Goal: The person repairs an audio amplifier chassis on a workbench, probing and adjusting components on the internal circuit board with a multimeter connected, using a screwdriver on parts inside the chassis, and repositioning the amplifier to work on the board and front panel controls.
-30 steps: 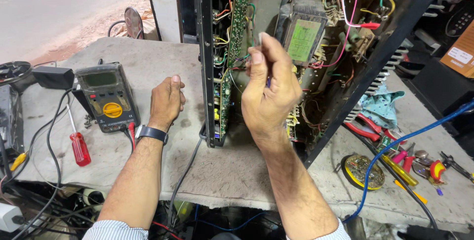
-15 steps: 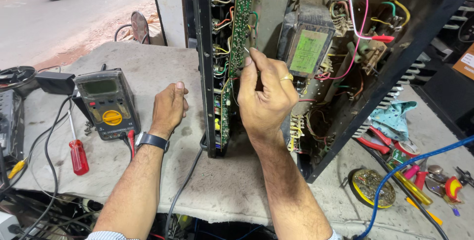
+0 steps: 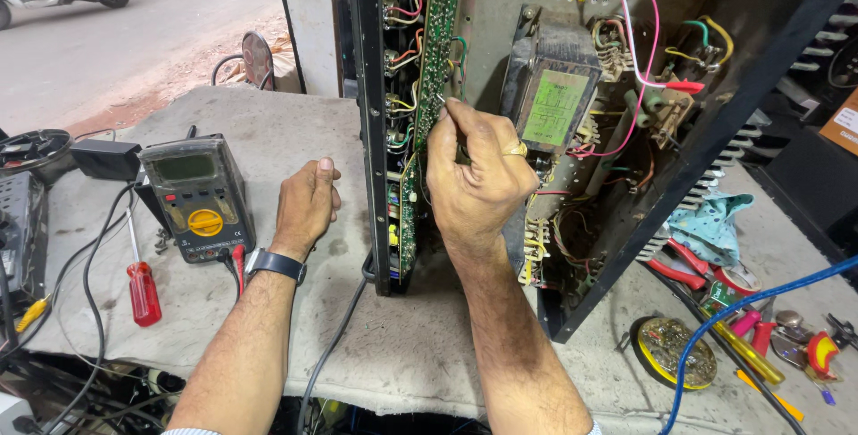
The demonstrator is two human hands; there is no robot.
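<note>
Right hand [image 3: 478, 180] lower now, pinched tool against green circuit board [image 3: 435, 68]

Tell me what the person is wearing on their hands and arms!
The left hand has a dark wristwatch with a black band on its wrist. The right hand wears a gold-coloured ring on one finger. Both forearms are bare, no gloves. At the bottom edge, a light striped shirt cuff just shows on the left arm.

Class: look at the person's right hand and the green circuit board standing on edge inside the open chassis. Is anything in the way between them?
Nothing visible blocks it. The right hand is already at the green circuit board, holding a thin probe tip against it. Coloured wires sit on the board's far side.
</note>
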